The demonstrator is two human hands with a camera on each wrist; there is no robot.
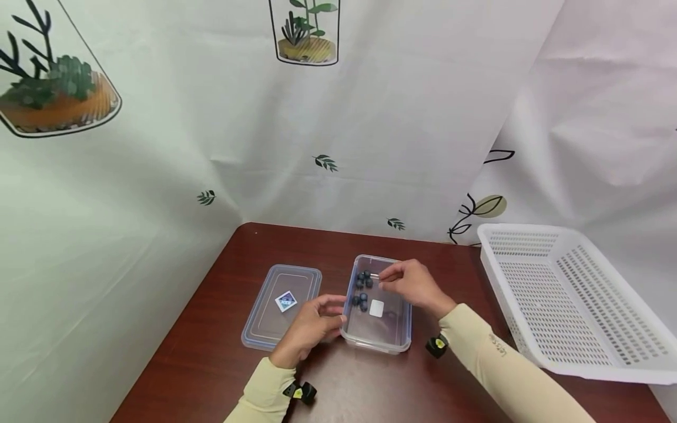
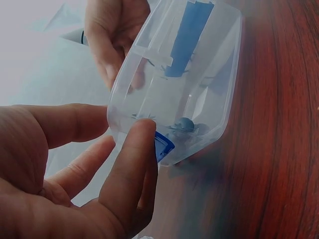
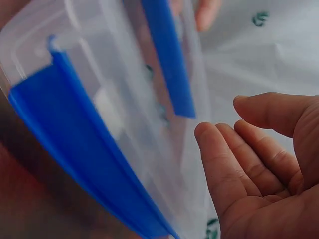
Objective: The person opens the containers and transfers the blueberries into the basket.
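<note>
A clear plastic food container (image 1: 388, 326) with blue side clips stands on the table, uncovered. Several dark blue round berries, like blueberries (image 1: 364, 302), lie along its left side in two clusters. My left hand (image 1: 317, 320) holds the container's left wall; in the left wrist view its fingers lie against the wall, one over a blue clip (image 2: 164, 147). Over the container's far right part hovers my right hand (image 1: 412, 285). In the right wrist view its thumb and curved fingers stand apart, with nothing visible between them. A small pale streak shows by its fingertips in the head view.
Left of the container lies a clear lid (image 1: 259, 317) with a blue and white sticker (image 1: 286, 301). A white perforated basket (image 1: 560, 294) occupies the table's right side. Behind the reddish-brown table (image 1: 211, 352) hangs a white printed cloth (image 1: 370, 129).
</note>
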